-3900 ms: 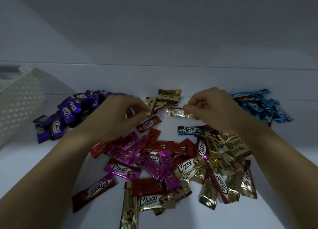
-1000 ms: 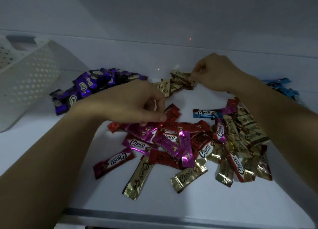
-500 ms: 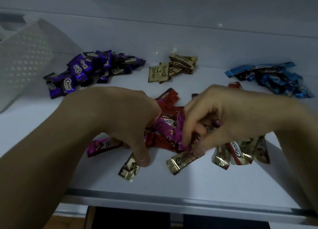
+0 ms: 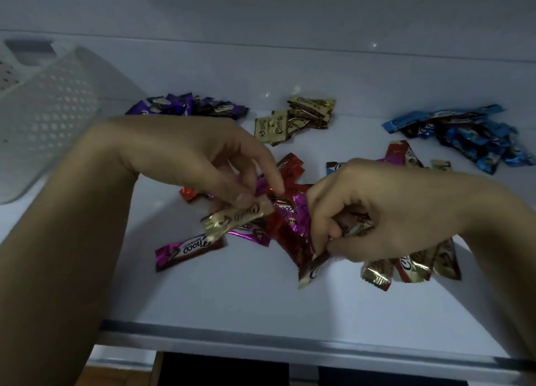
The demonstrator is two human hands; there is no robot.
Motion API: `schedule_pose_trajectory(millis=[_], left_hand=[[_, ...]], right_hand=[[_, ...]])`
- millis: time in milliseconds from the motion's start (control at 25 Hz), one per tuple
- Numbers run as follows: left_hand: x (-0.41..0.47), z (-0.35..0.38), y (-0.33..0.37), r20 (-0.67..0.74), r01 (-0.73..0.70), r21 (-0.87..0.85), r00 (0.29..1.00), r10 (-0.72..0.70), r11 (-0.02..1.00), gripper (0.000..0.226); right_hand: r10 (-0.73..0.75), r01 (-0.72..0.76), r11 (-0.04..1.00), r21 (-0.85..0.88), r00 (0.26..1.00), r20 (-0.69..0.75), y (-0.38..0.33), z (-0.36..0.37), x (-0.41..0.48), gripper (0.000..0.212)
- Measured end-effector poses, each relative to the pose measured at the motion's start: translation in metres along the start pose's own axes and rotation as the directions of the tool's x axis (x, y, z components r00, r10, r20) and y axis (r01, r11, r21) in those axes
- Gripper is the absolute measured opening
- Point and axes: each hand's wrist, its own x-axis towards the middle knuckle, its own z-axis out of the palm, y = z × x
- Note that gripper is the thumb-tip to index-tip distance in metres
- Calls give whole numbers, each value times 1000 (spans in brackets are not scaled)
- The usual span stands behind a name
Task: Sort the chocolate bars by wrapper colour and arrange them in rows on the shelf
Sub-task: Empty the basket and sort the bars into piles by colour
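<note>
Clearly crinkled, shiny gold-foil chocolate bar (image 4: 237, 218).

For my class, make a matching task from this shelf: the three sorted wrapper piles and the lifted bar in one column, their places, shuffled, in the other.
1 purple-wrapped bar pile
2 gold-wrapped bar pile
3 blue-wrapped bar pile
4 single gold-wrapped bar

A back right of white shelf
B pinched in left hand
C back left
D back centre

Pairs: 1-C, 2-D, 3-A, 4-B

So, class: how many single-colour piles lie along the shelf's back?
3: purple pile back left, partly behind the left hand; gold pile centre; blue pile right.
</note>
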Motion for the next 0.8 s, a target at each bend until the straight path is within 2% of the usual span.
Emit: schedule_pose_trajectory(millis=[40,120,240,320,400,480,560,600,680,800], left_hand=[[-4,-3,-3,-59,-65,23,996,67,998,27],[1,-4,-7,-203,-108,-18,974,103,994,21],[16,-2,-15,-375,-126,-124,924,71,984,7],[30,-1,-20,-583,-93,-172,812,-25,981,9],[48,3,-25,-755,-73,-187,649,-95,980,15],[64,5,-32,-842,-74,-177,527,-112,982,17],[74,6,-41,-895,33,-24,445,-36,999,16],[78,6,-45,-907,121,81,420,23,989,15],[82,8,-50,-903,237,207,421,92,949,12],[83,9,-53,-884,271,234,460,88,934,14]], right_hand=[[1,0,998,57,1000,-13,6,-1,-1,20],[15,-9,990,141,999,-48,14,-7,-2,17],[80,-47,974,220,986,-143,28,-15,-4,12],[124,-67,962,263,971,-205,37,-17,-4,12],[152,-76,960,270,950,-273,41,-20,-3,15],[188,-97,955,280,929,-318,44,-21,-1,14],[207,-108,952,287,917,-342,49,-20,0,13],[217,-108,950,292,903,-371,52,-20,1,13],[251,-109,946,306,844,-474,59,-20,2,12],[340,-114,919,378,712,-614,67,-19,7,10]])
